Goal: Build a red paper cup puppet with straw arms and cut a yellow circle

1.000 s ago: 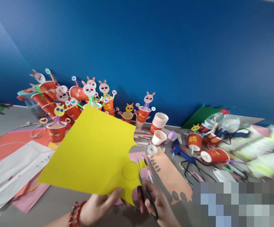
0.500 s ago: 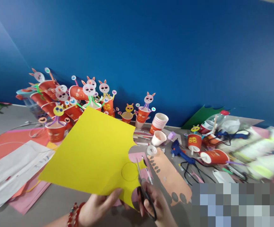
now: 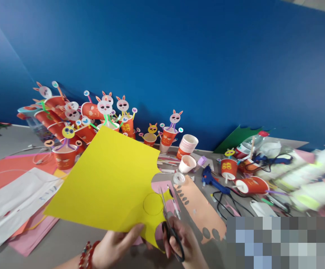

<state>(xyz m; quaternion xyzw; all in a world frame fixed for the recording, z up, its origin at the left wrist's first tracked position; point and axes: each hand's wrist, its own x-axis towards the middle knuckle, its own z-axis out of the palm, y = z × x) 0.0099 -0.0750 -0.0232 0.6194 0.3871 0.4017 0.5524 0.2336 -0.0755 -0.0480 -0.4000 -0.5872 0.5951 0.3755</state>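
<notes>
Right hand (image 3: 183, 241) is curled through the handles of my scissors (image 3: 169, 218), fingers closed in the loops; left hand (image 3: 114, 244) pinches the near edge of the yellow sheet (image 3: 109, 179), thumb on top. From the one head view, the sheet hangs above the desk (image 3: 67, 239), tilted, its long axis running from low left up toward the cups (image 3: 189, 144) at the back. The blades point up and away from me, slightly left, their long axis almost in line with my forearm, tips just beside the pencilled circle (image 3: 153, 203) (how far the blades gape I can't quite tell). My worry: the sheet is held at one edge only, so it could sag or twist as I cut and the blades would wander off the line. The yellow strip right of the circle is thin and could tear. My left thumb sits near the cut path too.
</notes>
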